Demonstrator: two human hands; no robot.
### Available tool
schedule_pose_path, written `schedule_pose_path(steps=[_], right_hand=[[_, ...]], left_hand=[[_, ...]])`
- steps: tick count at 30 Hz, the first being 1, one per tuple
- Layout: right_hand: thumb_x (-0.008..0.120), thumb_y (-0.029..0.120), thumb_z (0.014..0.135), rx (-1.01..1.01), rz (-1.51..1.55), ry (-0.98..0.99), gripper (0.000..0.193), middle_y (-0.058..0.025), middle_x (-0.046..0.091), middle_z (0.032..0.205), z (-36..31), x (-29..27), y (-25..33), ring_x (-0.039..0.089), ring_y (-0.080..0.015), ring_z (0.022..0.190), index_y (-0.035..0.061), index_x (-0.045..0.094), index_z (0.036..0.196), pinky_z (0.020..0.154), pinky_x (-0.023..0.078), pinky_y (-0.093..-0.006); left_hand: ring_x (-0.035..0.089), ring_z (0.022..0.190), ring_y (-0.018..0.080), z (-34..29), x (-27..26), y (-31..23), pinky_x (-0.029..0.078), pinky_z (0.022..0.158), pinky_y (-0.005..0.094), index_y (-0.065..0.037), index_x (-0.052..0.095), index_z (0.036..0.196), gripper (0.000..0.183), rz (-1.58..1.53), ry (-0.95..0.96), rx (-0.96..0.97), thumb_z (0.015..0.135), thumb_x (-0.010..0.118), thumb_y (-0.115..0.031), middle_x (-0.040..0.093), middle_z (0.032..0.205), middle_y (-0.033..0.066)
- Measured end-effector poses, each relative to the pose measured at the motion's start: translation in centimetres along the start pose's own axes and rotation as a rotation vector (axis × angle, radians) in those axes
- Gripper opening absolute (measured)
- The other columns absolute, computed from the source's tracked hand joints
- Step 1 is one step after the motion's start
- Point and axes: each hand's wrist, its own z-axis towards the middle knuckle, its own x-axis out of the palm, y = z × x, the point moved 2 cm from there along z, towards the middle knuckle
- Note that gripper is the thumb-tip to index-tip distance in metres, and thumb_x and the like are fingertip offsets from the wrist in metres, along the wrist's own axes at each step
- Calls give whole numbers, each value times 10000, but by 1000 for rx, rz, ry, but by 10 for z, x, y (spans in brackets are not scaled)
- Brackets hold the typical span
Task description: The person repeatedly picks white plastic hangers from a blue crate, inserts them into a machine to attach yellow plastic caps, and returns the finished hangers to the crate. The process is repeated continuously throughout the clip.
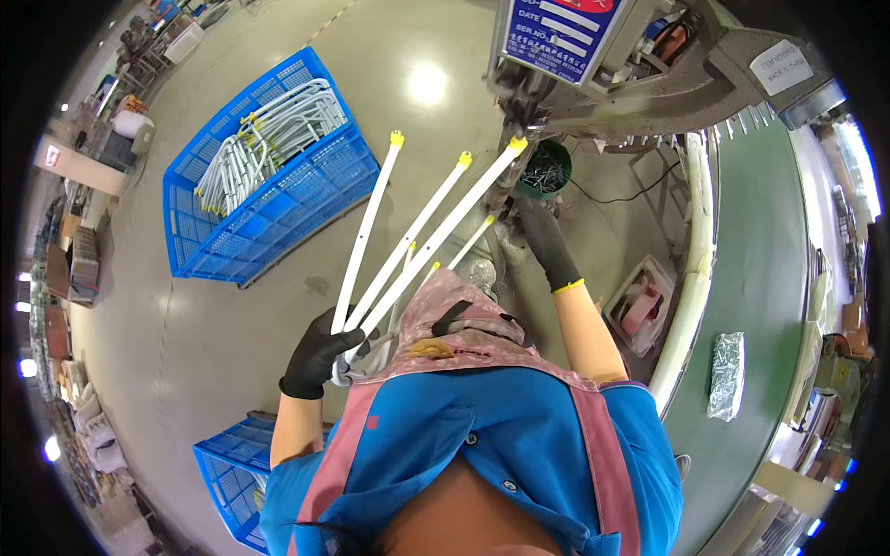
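Observation:
My left hand [324, 352], in a black glove, is closed around several white metal tubes [422, 227] at their lower ends. The tubes fan up and to the right, and their tips carry yellow caps. One tube's yellow tip [517, 145] reaches the working head [524, 97] of a machine. My right hand [540, 227], gloved in black with a yellow cuff, reaches up beside the machine, just below a green bowl [563, 153] of small metal pins. Its fingertips are too dark to make out. Shorter yellow-tipped tubes show behind the held ones, partly hidden by my pink apron.
A blue crate [269, 227] with many bent white tubes stands on the floor to the left. Another blue crate [227, 473] is at lower left. At right run a green worktop [742, 306] with a clear bag [727, 375] and a white bin [644, 306].

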Motion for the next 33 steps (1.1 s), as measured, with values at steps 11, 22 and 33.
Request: schedule_pose_path(steps=[11,22,33], right_hand=[[494,405,944,-11,108,354,377,-19,623,936,-32,41,-4,597,-122,829,59,603,1046,699,471,-265],[466,354,966,177,487,639,462,-130,627,1136,-74,103,62,628,-180,952,2,502,1264,808,499,-289],[653,282,851,-191,618,1733,793,-133,327,1471,-184,280,171,339,-242,1347,20,220,1462,1072,313,-361]], left_hand=[[600,784,146,-44,-9,-36,508,679,268,35,515,1209,522,-88,-192,263,748,665,-159,641,1015,123],[554,1142,242,-83,-42,-56,456,981,353,86,388,1332,511,-294,-416,697,891,539,-124,508,1305,189],[562,721,93,-195,-37,-18,480,681,234,29,556,1197,393,-617,-791,850,928,560,-258,599,847,18]])
